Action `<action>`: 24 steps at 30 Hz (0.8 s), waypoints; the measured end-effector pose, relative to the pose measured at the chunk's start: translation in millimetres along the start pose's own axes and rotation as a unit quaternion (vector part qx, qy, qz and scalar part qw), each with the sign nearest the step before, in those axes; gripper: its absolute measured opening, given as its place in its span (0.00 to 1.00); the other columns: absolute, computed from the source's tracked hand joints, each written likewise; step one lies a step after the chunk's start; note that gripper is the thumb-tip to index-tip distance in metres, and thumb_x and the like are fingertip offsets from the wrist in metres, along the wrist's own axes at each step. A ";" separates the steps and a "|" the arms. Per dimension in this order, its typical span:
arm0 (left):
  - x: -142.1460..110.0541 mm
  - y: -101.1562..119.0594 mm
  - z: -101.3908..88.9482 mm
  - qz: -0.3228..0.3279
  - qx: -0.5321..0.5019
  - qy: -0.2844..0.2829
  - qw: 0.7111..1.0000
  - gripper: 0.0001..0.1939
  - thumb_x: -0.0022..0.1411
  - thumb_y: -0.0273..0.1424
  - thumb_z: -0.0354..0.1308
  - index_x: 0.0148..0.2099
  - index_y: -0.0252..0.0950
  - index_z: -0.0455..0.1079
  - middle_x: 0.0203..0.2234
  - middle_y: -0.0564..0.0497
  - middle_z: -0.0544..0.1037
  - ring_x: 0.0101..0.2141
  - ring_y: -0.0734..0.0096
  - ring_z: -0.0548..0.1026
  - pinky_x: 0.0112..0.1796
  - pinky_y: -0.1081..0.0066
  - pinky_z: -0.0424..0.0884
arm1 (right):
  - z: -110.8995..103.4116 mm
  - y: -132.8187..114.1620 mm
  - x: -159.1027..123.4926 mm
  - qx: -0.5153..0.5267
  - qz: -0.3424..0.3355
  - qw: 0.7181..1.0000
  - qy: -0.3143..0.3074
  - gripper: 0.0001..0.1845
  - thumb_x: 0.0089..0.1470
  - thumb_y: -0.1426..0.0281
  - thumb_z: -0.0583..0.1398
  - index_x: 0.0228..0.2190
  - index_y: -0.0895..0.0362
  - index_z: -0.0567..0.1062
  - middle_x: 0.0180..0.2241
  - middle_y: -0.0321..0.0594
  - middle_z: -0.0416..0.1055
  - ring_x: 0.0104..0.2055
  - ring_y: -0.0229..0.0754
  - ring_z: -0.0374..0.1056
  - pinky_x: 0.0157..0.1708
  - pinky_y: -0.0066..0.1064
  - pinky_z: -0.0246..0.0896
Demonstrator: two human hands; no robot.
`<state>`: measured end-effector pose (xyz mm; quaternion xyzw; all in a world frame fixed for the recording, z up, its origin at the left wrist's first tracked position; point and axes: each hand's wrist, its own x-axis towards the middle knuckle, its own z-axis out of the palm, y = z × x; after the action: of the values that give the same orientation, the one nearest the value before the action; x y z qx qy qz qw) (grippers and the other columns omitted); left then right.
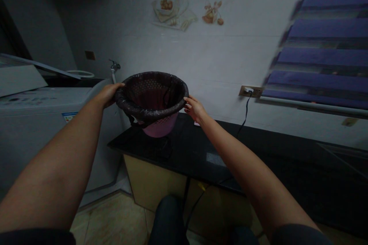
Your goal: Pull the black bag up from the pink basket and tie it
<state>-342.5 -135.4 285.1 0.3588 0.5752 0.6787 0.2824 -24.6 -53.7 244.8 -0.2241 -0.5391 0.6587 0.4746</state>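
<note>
A pink basket (159,128) is held between the two hands, over the left end of a black counter (201,153); whether its base is touching the counter cannot be told for certain. Its wide mouth is turned upward and its height runs roughly upright, so the rim is presented crosswise to the arms. That rim is covered all round by a black bag (151,114), whose edge is folded outward over it, with a loose strip left hanging at the near left.

The relation that matters most is that the rim is met from opposite sides: its left side by the left hand (110,93), its right side by the right hand (195,109). Neither hand is set nearer than the other, since the bagged edge is touched by both. The fingers of each appear to be closed narrowly on that edge (those of the left hand are partly hidden), and nothing else is seen to be held. To the left of the basket, just beyond the counter's end, a white washing machine (107,157) is seen
</note>
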 end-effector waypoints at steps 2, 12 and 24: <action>-1.5 1.2 3.2 -0.006 -0.011 -0.008 1.000 0.03 0.53 0.26 0.56 0.32 0.31 0.68 0.21 0.53 0.72 0.22 0.73 0.68 0.26 0.75 0.64 | -2.9 -1.7 0.6 0.005 -0.003 1.000 0.002 0.16 0.43 0.67 0.65 0.37 0.54 0.72 0.34 0.39 0.67 0.33 0.35 0.60 0.31 0.27 0.49; -14.7 4.1 21.0 -0.046 -0.038 -0.056 0.997 0.06 0.57 0.25 0.50 0.30 0.31 0.67 0.19 0.52 0.72 0.21 0.73 0.68 0.26 0.76 0.66 | -16.8 -10.2 -5.4 0.017 0.002 1.000 0.024 0.14 0.42 0.68 0.64 0.35 0.55 0.71 0.34 0.38 0.67 0.32 0.34 0.59 0.30 0.25 0.49; -22.8 3.6 51.4 -0.052 -0.057 -0.086 0.993 0.07 0.57 0.24 0.50 0.30 0.31 0.68 0.20 0.51 0.72 0.21 0.74 0.68 0.29 0.75 0.68 | -43.3 -18.1 -15.7 -0.017 0.004 0.998 0.058 0.14 0.44 0.66 0.64 0.35 0.55 0.69 0.36 0.38 0.67 0.36 0.35 0.61 0.33 0.26 0.50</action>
<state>-287.4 -124.4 289.1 0.3689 0.5274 0.6611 0.3857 24.4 -46.3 244.4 -0.2722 -0.5209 0.6375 0.4981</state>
